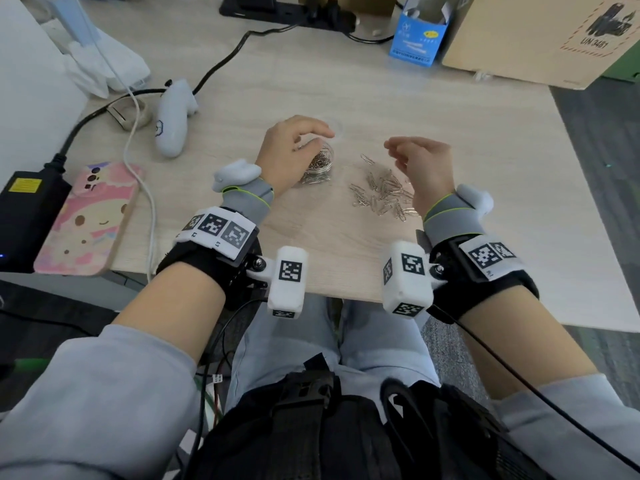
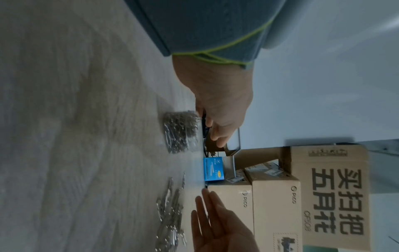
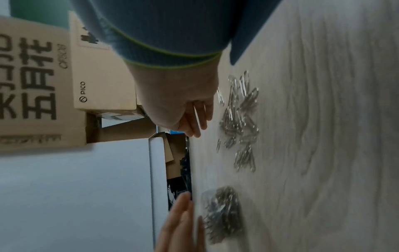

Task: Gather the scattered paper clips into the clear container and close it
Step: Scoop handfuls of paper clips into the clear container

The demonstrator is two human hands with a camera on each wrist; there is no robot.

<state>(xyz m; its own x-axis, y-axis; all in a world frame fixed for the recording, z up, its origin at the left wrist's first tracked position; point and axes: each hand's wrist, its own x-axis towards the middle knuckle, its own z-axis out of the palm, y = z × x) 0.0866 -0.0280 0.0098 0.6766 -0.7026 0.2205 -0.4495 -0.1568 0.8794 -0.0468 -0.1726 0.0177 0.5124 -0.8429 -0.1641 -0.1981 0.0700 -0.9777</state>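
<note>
A small clear container point(image 1: 320, 163) stands mid-table, filled with paper clips, and its open top is partly under my left hand point(image 1: 304, 140). That hand hovers just above it with relaxed fingers, holding nothing I can make out. To its right, several loose silver paper clips point(image 1: 384, 197) lie scattered on the wood. My right hand point(image 1: 405, 150) floats above their far edge, fingers loosely extended and empty. The left wrist view shows the container point(image 2: 179, 133) beneath my left fingers point(image 2: 218, 133). The right wrist view shows the clips point(image 3: 239, 122) beside my right fingers point(image 3: 194, 122). A faint clear ring point(image 1: 338, 128), perhaps the lid, lies behind the container.
A pink phone point(image 1: 90, 216) and a black power brick point(image 1: 27, 216) lie at the left edge. A white controller point(image 1: 173, 119) and cables point(image 1: 138, 140) are at the back left. A blue box point(image 1: 420, 32) and a cardboard box point(image 1: 540, 36) stand at the back right.
</note>
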